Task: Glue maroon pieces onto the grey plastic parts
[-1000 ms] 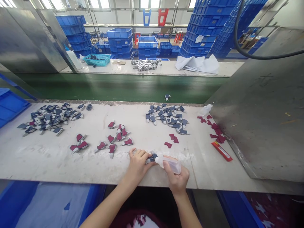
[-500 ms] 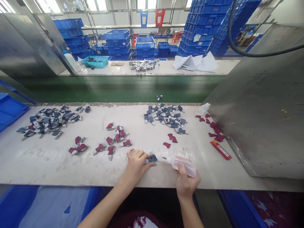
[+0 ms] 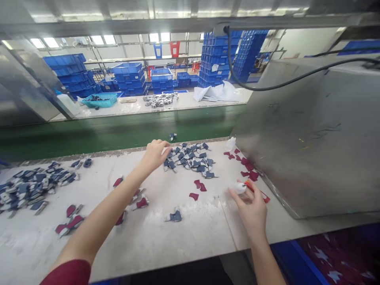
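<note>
My left hand (image 3: 156, 153) reaches across the bench to the left edge of a pile of small blue-grey and silver parts (image 3: 194, 160). Its fingers are apart, and I see nothing in them. At the right, my right hand (image 3: 252, 208) has its fingers around a whitish squeeze bottle (image 3: 240, 187), blurred and partly hidden. A red packet (image 3: 264, 196) lies just behind that hand. One blue-faced part (image 3: 175, 215) rests alone near the front. Between the hands are a few loose maroon pieces (image 3: 194, 196).
More blue-faced parts (image 3: 35, 184) are heaped at the left, with maroon-faced parts (image 3: 74, 221) partly under my left arm. Maroon cut pieces (image 3: 249, 166) lie by the metal panel (image 3: 311, 138). Beyond the bench runs a green belt (image 3: 118, 134). A black cable (image 3: 282, 85) hangs overhead.
My left hand has let go of the blue-faced part and moved forward to the pile. My right hand has carried the bottle right, toward the red packet. The camera view has shifted and tilted.
</note>
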`<state>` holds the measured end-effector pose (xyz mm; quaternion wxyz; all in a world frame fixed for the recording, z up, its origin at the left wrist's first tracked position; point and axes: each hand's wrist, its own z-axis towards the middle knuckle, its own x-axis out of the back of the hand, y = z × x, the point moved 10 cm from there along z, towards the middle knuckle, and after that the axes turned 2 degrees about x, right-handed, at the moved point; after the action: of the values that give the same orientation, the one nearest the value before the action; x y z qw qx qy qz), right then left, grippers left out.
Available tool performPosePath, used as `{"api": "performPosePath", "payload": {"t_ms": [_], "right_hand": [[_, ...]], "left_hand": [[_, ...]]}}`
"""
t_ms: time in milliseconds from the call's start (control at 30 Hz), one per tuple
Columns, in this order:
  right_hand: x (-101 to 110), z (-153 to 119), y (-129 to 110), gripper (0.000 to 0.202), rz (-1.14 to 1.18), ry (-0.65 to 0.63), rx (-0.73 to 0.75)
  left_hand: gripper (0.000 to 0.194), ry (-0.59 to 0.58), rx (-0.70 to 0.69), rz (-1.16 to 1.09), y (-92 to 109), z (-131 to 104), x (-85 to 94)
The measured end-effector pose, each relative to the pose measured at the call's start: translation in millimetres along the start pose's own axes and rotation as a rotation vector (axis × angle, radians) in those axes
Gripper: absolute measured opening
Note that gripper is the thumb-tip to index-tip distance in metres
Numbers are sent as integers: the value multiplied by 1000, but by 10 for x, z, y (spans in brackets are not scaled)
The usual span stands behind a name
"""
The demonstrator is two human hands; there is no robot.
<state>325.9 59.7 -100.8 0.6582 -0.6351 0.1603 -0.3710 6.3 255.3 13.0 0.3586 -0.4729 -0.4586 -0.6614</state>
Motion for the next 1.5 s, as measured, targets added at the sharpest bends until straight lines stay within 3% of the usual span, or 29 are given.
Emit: {"api": "performPosePath", "payload": {"t_ms": [100,167,233,267,367,467,600,700,800,867,1033,1133,1200,1300,1400,1500], "right_hand": [[21,-29,-20,95,-132,36,15],[107,-162,-185,104,-236,161,130],[140,-397,-422,94,-325,298,324],[66,-511,-510,79,-355,292,418],[-437,-708,-570,37,-409,-10,583],[-824,-693,-463,31,-450,-240,544],[-1027,-546,-429,29,-510,-301,492],[-1065,-523,-484,33,-495,-280,528],[-1062,-554,-533,44,-471,-235,576],[-1047,-559,-538,50,-461,-209,575],[-933,-509,-534,59,-367,-174,491],[-868,-566,-557,57,-330,-163,445],[-864,-677,-578,52,-304,-179,416],[-951,-917,-571,46,-163,-311,311],[-1027,-1172,-563,42,40,-463,154],[-1034,-1370,-600,37,144,-561,35]], "left_hand": [[37,-28,93,43,-140,697,-274],[40,-55,140,40,-242,999,-482],[42,-70,179,30,-348,1167,-646],[42,-67,194,23,-397,1212,-698],[33,-29,199,-16,-493,1262,-742],[24,0,127,-85,-447,1216,-659],[35,12,-34,-200,-175,831,-434],[36,-15,-184,-281,110,214,-350],[33,-140,-351,-410,399,-512,-487],[31,-169,-322,-405,434,-891,-610],[41,112,-157,-263,290,-1626,-513],[49,184,-15,-286,139,-2014,-557],[43,182,55,-322,90,-2170,-672],[26,193,86,-397,135,-2215,-789],[12,178,102,-509,212,-2154,-802],[12,115,168,-656,243,-2141,-771]]}}
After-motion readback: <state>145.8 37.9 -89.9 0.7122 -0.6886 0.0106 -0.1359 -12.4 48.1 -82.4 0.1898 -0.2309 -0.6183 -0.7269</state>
